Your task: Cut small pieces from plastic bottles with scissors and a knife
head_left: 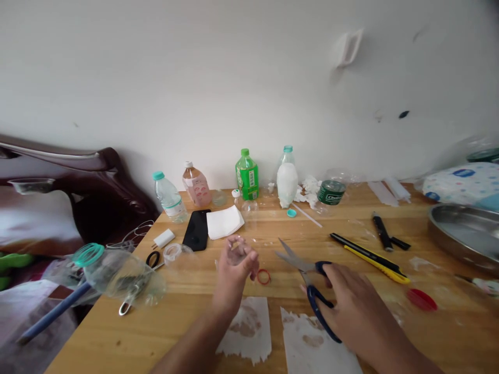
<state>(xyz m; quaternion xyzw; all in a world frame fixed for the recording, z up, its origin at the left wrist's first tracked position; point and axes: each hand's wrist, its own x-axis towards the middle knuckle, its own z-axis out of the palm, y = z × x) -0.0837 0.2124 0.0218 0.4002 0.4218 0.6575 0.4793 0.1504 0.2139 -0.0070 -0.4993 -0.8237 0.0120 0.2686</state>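
Note:
My right hand (pixel 353 306) grips a pair of scissors (pixel 306 267) by the dark blue handles. Their blades are spread apart and point left and away from me. Curled fingers on my left hand (pixel 238 267) close around a small clear plastic piece (pixel 236 253); its shape is partly hidden. Just right of that hand lies a red ring (pixel 264 277) on the wooden table (pixel 187 322). Two torn, stained pieces of white paper lie nearer me: the left paper (pixel 261 322) beside my left wrist, the right paper (pixel 296 353) under the scissors and my right hand.
Along the wall stand a green bottle (pixel 247 176), a pink-labelled bottle (pixel 197 184) and a white-wrapped bottle (pixel 287 182). A yellow utility knife (pixel 370 259) and metal basin (pixel 452 234) lie right. Left are a black phone (pixel 197 231) and a large clear bottle (pixel 120 272) at the edge.

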